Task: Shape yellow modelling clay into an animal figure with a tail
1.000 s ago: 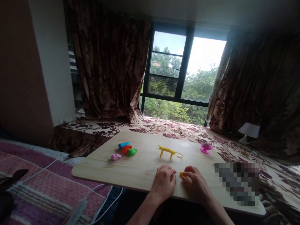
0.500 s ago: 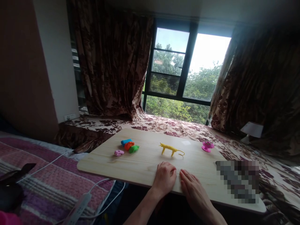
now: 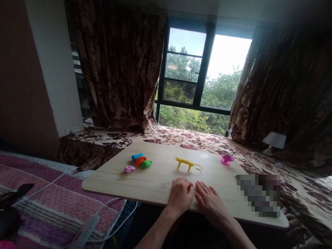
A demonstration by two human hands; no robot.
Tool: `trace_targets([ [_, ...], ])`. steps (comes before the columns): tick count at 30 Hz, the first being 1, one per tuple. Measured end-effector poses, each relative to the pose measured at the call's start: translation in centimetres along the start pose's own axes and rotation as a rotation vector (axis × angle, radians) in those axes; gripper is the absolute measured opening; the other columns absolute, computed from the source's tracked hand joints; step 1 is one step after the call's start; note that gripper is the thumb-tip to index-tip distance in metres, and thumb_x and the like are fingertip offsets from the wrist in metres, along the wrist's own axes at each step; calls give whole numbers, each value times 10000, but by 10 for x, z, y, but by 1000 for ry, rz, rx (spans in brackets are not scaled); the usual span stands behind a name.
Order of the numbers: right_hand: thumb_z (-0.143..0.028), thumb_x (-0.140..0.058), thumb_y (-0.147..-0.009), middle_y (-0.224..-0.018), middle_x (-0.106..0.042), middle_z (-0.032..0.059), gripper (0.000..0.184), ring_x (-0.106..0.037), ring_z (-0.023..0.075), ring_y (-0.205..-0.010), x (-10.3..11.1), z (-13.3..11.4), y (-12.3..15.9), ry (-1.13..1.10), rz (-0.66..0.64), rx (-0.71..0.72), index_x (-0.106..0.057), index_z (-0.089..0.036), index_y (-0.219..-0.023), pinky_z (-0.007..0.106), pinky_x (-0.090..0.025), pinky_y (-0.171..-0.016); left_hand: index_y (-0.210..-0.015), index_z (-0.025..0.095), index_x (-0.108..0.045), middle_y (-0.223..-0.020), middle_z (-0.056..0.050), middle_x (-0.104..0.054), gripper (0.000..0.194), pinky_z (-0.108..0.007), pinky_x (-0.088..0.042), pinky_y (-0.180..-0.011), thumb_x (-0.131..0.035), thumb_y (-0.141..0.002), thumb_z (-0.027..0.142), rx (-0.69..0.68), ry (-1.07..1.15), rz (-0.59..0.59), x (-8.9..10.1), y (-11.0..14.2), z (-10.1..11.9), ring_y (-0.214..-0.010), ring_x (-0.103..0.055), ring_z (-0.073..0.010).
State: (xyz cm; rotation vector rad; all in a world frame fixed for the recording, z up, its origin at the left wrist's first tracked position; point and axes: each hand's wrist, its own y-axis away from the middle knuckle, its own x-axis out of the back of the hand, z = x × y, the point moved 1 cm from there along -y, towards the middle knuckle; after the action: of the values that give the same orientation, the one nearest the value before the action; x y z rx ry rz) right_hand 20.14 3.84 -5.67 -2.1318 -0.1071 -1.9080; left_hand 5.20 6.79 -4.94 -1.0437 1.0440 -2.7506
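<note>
My left hand (image 3: 181, 194) rests at the near edge of the wooden table (image 3: 153, 186), fingers curled closed; whatever may be inside is hidden. Close beside it, my right hand (image 3: 210, 197) lies palm down on the tabletop, fingers stretched forward. Beyond both hands stands a yellow four-legged clay animal figure (image 3: 187, 163) with a long curled tail. To the left are blue clay (image 3: 137, 157), orange clay (image 3: 141, 161), green clay (image 3: 146, 164) and a small pink lump (image 3: 129, 169). A magenta mushroom-shaped piece (image 3: 227, 159) stands at the far right.
A blurred-out flat object (image 3: 259, 195) lies at the table's right end. A floral-covered ledge (image 3: 178, 134) runs behind, with a small lamp (image 3: 275, 141) on it. On the left, a power strip (image 3: 86, 228) and white cables lie on the bed (image 3: 52, 197).
The view has shifted slightly, so the table appears a little further left. My right hand has slid a little forward, fingers spread slightly more. My left hand stays closed.
</note>
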Motion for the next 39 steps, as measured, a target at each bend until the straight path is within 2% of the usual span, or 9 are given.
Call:
trace_targets([
  [4, -383, -242, -931, -1426, -311, 103, 509, -259, 224, -1324, 5, 0, -15, 3, 7, -36, -348, -141, -1366, 456, -212, -1061, -717, 202, -640, -766, -41, -644, 193, -346, -389, -822, -467, -773, 137, 10, 0, 20, 4, -2, 2, -807, -563, -189],
  [9, -437, -234, -934, -1457, -229, 10, 502, -194, 201, -1346, 3, -13, 20, -21, 0, 141, -276, -248, -1396, 418, -168, -1089, -730, 209, -641, -775, -35, -648, 183, -343, -396, -818, -475, -772, 146, 24, 17, 32, 3, -2, 1, -818, -565, -191],
  [11, -425, -222, -939, -1459, -224, 8, 493, -185, 198, -1348, 4, -15, 23, -37, 3, 134, -263, -254, -1400, 423, -163, -1089, -734, 211, -641, -786, -36, -645, 180, -350, -388, -835, -475, -776, 156, 30, 23, 27, 2, -2, 1, -832, -562, -193],
  [18, -394, -242, -937, -1416, -316, 128, 510, -275, 254, -1315, 10, -8, -19, -44, 17, -7, -379, -130, -1351, 485, -221, -1052, -719, 211, -643, -758, -26, -652, 195, -334, -407, -801, -473, -761, 126, 36, 30, 38, 6, -3, 3, -801, -576, -183],
  [21, -425, -263, -931, -1439, -277, 50, 500, -243, 213, -1330, 6, -14, 3, -52, -5, 71, -312, -221, -1385, 428, -215, -1072, -716, 210, -642, -753, -22, -658, 195, -328, -413, -785, -472, -759, 125, 46, 41, 46, 5, -4, 2, -793, -581, -182],
  [25, -460, -229, -935, -1466, -195, 18, 521, -172, 205, -1350, 5, -21, 24, -73, 6, 134, -235, -245, -1410, 415, -171, -1089, -715, 205, -636, -783, -26, -662, 181, -336, -401, -826, -476, -763, 135, 57, 60, 31, 3, -3, 1, -823, -580, -182],
  [32, -397, -240, -942, -1427, -303, 108, 496, -264, 243, -1320, 14, -10, -18, -78, 8, 10, -372, -158, -1355, 474, -203, -1059, -728, 200, -648, -770, -29, -667, 197, -341, -424, -815, -469, -768, 129, 53, 72, 40, 6, -5, 3, -805, -591, -182],
  [36, -440, -266, -932, -1453, -252, 28, 504, -216, 198, -1339, 11, -15, 10, -102, -15, 121, -269, -249, -1398, 409, -172, -1085, -777, 198, -656, -794, -31, -671, 193, -344, -434, -825, -471, -773, 144, 67, 95, 45, 4, -6, -1, -827, -596, -183],
  [39, -444, -256, -933, -1468, -211, 18, 514, -169, 189, -1352, 13, -16, 20, -117, -26, 153, -236, -251, -1408, 392, -129, -1095, -812, 197, -658, -837, -38, -670, 198, -345, -431, -847, -472, -768, 142, 83, 111, 43, 1, -6, -3, -865, -592, -183],
])
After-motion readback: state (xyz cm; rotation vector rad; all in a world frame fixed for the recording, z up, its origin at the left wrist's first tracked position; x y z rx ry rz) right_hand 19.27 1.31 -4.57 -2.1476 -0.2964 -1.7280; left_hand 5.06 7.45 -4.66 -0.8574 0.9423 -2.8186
